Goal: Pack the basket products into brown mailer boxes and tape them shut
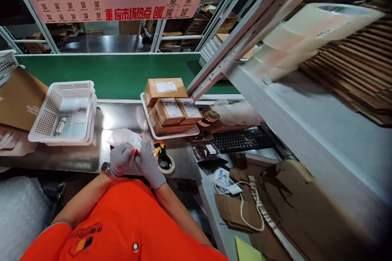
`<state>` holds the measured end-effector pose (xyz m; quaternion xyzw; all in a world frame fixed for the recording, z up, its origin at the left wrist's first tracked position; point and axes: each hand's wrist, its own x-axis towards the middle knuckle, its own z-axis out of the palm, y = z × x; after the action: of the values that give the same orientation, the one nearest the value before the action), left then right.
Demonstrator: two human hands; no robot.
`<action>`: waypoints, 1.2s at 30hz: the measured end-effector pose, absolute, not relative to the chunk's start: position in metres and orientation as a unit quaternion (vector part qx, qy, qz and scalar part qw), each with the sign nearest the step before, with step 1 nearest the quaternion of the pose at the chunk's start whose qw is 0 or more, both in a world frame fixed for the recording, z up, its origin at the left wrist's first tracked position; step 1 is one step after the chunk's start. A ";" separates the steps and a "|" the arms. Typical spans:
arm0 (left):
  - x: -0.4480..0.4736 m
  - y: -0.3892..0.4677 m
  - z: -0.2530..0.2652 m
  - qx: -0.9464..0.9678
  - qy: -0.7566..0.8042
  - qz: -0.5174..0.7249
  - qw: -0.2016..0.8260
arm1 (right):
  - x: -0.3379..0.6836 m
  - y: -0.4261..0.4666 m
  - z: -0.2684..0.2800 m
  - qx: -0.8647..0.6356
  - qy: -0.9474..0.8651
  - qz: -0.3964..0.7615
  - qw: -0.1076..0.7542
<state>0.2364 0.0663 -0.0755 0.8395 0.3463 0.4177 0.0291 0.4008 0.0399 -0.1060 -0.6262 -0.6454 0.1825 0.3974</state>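
Both my hands wear thin grey gloves and meet over the metal table, close to my body. My left hand (pixel 120 160) is closed, its fingers pinching the near edge of a piece of bubble wrap (pixel 121 136). My right hand (pixel 148 162) closes on the right side of the same wrap. Something small with white and red shows between the hands, too covered to name. Just right of my right hand lies a yellow-and-black tape dispenser (pixel 162 157) with a roll of tape.
At left stands a white plastic basket (pixel 87 140) holding a small white bottle (pixel 60 125). Labelled cartons (pixel 167 91) fill a white tray (pixel 192 132) ahead. A green conveyor belt (pixel 122 73) runs behind. On the right are a keyboard (pixel 241 140) and a shelf (pixel 306 126).
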 end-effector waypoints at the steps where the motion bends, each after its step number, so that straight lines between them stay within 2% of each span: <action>1: 0.236 0.066 -0.076 0.846 0.330 0.416 0.036 | 0.401 0.040 -0.106 -0.622 -0.655 0.185 0.387; 6: 0.228 0.068 -0.073 0.843 0.344 0.395 0.120 | 0.412 0.045 -0.098 -0.599 -0.642 0.315 0.361; 9: 0.222 0.072 -0.070 0.779 0.424 0.416 0.199 | 0.419 0.050 -0.089 -0.571 -0.583 0.439 0.377; 11: 0.219 0.073 -0.068 0.757 0.433 0.420 0.250 | 0.418 0.054 -0.086 -0.555 -0.550 0.480 0.399; 17: 0.209 0.076 -0.058 0.767 0.373 0.410 0.324 | 0.402 0.061 -0.091 -0.558 -0.476 0.495 0.465; 24: 0.199 0.094 -0.058 0.608 0.483 0.411 0.477 | 0.404 0.057 -0.091 -0.436 -0.411 0.630 0.494; 30: 0.200 0.094 -0.059 0.657 0.450 0.376 0.474 | 0.395 0.068 -0.101 -0.527 -0.382 0.563 0.509; 33: 0.200 0.102 -0.062 0.628 0.468 0.375 0.496 | 0.393 0.067 -0.100 -0.506 -0.322 0.592 0.538; 36: 0.199 0.110 -0.065 0.560 0.474 0.393 0.554 | 0.391 0.058 -0.096 -0.453 -0.359 0.637 0.509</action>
<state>0.1993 0.1103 -0.0649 0.5603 0.4737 0.3931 0.5542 0.3909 0.0581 -0.0956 -0.4534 -0.3595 0.6375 0.5087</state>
